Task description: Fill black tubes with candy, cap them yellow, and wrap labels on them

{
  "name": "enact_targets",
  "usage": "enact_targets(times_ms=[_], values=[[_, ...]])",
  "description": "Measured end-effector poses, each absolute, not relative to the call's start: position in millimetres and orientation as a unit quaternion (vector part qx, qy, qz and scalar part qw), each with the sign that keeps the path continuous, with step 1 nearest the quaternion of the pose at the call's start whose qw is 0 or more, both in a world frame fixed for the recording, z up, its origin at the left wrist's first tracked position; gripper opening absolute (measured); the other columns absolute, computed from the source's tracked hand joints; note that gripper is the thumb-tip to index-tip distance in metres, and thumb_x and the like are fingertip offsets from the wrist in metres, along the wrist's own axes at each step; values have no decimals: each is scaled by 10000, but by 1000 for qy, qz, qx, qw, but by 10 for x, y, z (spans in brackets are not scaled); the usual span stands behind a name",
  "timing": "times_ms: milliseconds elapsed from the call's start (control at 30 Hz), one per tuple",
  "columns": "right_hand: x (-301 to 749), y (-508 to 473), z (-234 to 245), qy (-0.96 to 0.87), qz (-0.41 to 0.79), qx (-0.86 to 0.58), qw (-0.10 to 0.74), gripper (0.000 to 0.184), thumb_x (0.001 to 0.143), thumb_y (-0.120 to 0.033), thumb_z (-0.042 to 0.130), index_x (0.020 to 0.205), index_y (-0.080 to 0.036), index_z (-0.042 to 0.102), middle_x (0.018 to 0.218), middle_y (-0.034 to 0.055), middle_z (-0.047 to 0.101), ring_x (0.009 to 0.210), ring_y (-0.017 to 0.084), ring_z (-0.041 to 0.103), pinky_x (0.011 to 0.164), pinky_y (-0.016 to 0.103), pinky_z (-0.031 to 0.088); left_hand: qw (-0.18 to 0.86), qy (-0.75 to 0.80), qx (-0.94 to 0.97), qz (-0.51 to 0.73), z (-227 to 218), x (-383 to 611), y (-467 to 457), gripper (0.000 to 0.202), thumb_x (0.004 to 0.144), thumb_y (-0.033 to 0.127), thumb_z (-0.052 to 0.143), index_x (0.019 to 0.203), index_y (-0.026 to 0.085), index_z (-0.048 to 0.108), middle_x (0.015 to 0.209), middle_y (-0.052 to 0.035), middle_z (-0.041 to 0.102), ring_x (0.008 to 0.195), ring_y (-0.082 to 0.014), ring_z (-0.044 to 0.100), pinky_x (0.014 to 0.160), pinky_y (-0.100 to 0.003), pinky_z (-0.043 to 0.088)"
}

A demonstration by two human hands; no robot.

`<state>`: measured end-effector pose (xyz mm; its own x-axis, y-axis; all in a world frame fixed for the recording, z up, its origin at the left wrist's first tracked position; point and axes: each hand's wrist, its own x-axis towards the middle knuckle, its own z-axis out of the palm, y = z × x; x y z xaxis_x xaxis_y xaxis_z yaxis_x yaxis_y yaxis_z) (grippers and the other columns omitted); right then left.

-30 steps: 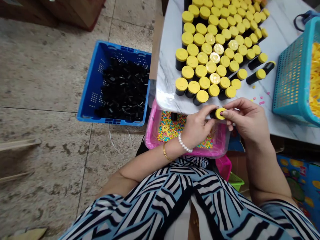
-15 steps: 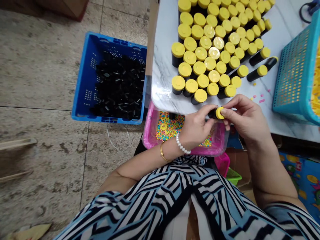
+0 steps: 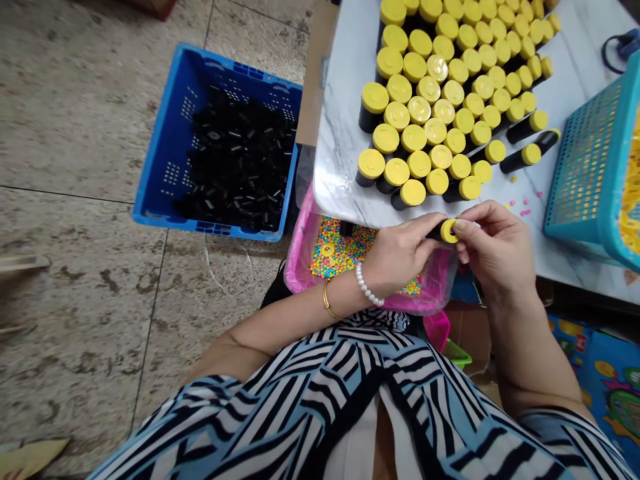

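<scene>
My left hand [image 3: 397,260] is closed around a small black tube [image 3: 435,233] above the pink tub's far right part. On the tube's right end sits a yellow cap [image 3: 446,231]. My right hand [image 3: 500,250] pinches this cap, its thumb lying across the face and its fingers curled behind. Beneath my left hand, the pink tub [image 3: 296,257] holds tiny multicoloured candy beads [image 3: 350,252], with a loose yellow cap [image 3: 327,249] and a black tube [image 3: 346,229] among them. Many yellow-capped black tubes [image 3: 413,193] stand on the table just beyond my hands.
A blue crate [image 3: 145,180] of black tubes is on the floor at left. At right, a teal basket [image 3: 575,173] with yellow pieces stands on the marble-patterned table [image 3: 340,140]. Several capped tubes lean or lie near it, beside scattered pink beads [image 3: 525,213]. Scissors [image 3: 625,50] lie farther back.
The camera view has shifted slightly. My hands stay together on the tube and cap, and my right thumb now reaches further across the cap's face.
</scene>
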<state>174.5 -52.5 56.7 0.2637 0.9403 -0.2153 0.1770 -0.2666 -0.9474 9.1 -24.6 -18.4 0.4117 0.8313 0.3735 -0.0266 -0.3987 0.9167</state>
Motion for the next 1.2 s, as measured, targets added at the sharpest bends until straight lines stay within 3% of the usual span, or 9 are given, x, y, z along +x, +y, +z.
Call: enact_targets(times_ms=[133, 300, 500, 633, 800, 1033, 1200], values=[[1769, -529, 547, -431, 414, -671, 440, 275, 775, -386, 904, 841, -256, 670, 677, -30, 661, 450, 104, 539, 387, 246, 439, 484, 299, 688, 450, -120, 66, -257, 396, 963, 99, 582, 1342, 179, 662, 1256, -101, 766, 1123, -195, 744, 1027, -346, 600], [1795, -483, 566, -424, 455, -661, 419, 314, 772, -398, 904, 953, -259, 689, 763, -27, 682, 486, 103, 591, 435, 247, 528, 543, 307, 653, 430, 57, 48, -302, 467, 948, 171, 648, 1411, 126, 606, 1150, -118, 788, 848, -156, 775, 835, -272, 639], [1729, -517, 588, -421, 445, -667, 425, 269, 854, -456, 834, 924, -240, 691, 594, -48, 636, 408, 95, 551, 361, 205, 461, 534, 351, 637, 431, 43, 123, -259, 461, 929, 200, 713, 1375, 115, 633, 1211, -141, 768, 717, -116, 751, 796, -257, 642], [1729, -517, 565, -430, 439, -659, 434, 264, 831, -423, 864, 907, -237, 691, 604, -45, 662, 407, 97, 569, 361, 201, 467, 516, 351, 647, 438, -61, 159, -232, 360, 947, 215, 704, 1304, 173, 699, 1120, -83, 798, 818, -139, 764, 859, -274, 642], [1748, -529, 521, -443, 414, -655, 451, 223, 830, -369, 872, 916, -239, 713, 697, -28, 711, 450, 96, 605, 406, 211, 522, 506, 321, 661, 452, -77, 157, -222, 339, 958, 200, 693, 1296, 178, 709, 1124, -70, 803, 983, -176, 774, 940, -297, 630], [1731, -586, 498, -452, 370, -663, 467, 184, 832, -320, 871, 905, -235, 725, 734, -23, 723, 470, 92, 605, 414, 216, 531, 478, 321, 675, 461, -48, 154, -215, 285, 969, 168, 679, 1249, 144, 726, 1110, -73, 811, 994, -162, 766, 980, -275, 604], [1759, -568, 509, -470, 370, -660, 454, 193, 837, -341, 866, 904, -237, 717, 792, -8, 742, 549, 108, 647, 474, 227, 569, 492, 315, 669, 460, -6, 116, -218, 337, 951, 189, 704, 1281, 125, 711, 1082, -87, 811, 933, -165, 770, 925, -279, 618]])
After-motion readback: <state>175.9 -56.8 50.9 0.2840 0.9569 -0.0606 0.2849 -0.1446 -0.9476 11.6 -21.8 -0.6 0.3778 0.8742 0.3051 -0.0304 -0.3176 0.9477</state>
